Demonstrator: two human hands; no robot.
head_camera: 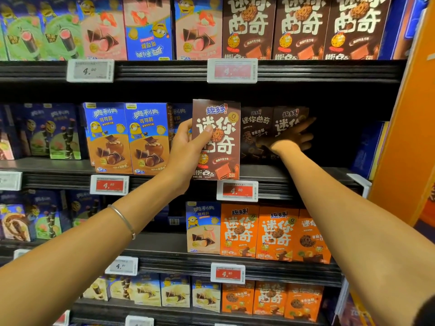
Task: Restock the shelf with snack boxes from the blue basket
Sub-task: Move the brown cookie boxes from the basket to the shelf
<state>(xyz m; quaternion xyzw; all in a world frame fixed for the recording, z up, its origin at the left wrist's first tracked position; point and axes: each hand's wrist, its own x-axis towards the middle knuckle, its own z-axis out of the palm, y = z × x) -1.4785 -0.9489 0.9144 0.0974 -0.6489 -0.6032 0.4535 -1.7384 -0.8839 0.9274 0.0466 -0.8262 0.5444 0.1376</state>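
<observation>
Head view, facing black store shelving packed with snack boxes. At centre, left hand (188, 147) raised to the black middle shelf (294, 175), gripping a tall brown cardboard snack box (219, 142) by its left edge, thumb laid across the printed front, fingers curled behind. Box upright, long axis vertical, top edge up, printed front turned toward the camera, bottom edge down at the shelf's front lip; unclear whether resting there or held just above. Thin silver bracelet (123, 220) around the left wrist.

Just to the right, right hand (292, 140) reaching deeper into the same shelf, in shadow, fingers stretched and spread against the front of the dim brown boxes at the back (256, 128), not curled around any of them.

Beside the held box on the left, upright blue and tan snack boxes (146, 140). Directly beneath it, a white-framed red price tag (237, 190) on the shelf edge. One shelf lower, a row of upright orange snack boxes (275, 234).
</observation>
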